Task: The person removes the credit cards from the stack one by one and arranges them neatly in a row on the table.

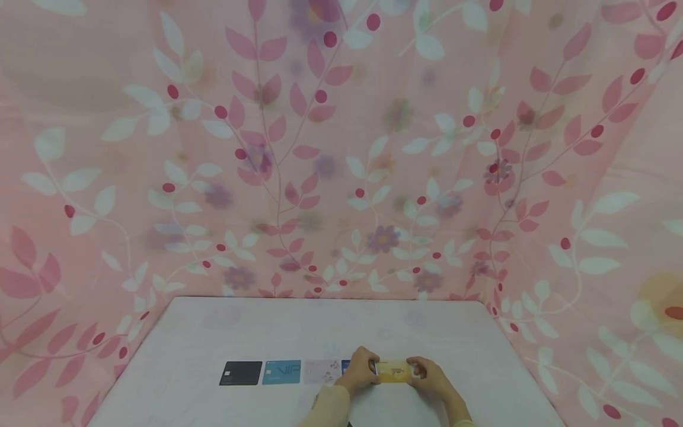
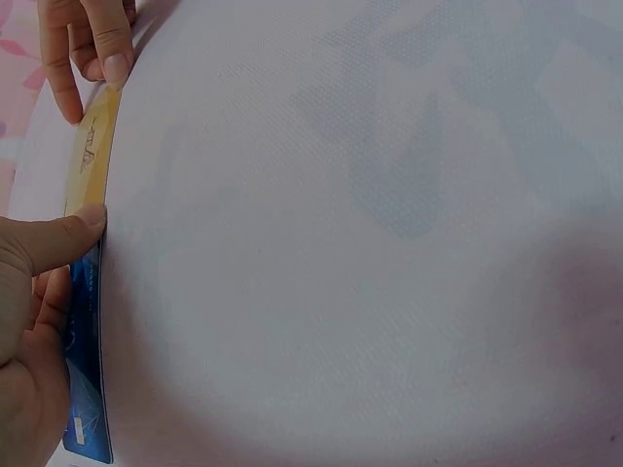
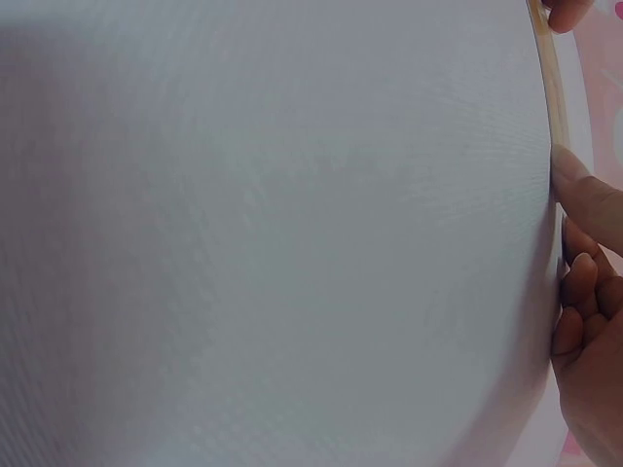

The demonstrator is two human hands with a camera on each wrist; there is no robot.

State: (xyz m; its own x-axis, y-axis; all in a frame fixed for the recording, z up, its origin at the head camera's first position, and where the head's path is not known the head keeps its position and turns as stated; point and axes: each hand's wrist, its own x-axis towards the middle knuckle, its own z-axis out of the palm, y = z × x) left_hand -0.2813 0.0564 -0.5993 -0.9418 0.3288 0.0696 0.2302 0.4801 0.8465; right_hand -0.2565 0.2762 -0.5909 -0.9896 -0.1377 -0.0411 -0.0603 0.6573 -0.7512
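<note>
A yellow card [image 1: 393, 372] lies at the right end of a row of cards on the white table. My left hand [image 1: 360, 371] pinches its left end, with the thumb at the near edge. At the other end, my right hand [image 1: 433, 379] grips the card between thumb and fingers. Under the left hand is a dark blue card [image 2: 86, 389], mostly covered in the head view. Farther left along the row come a pale flowered card [image 1: 320, 371], a light blue card [image 1: 281, 372] and a black card [image 1: 242, 373].
The white tabletop [image 1: 267, 326] carries the cards. Pink curtains [image 1: 331, 178] printed with leaves and flowers hang behind the table and along both sides.
</note>
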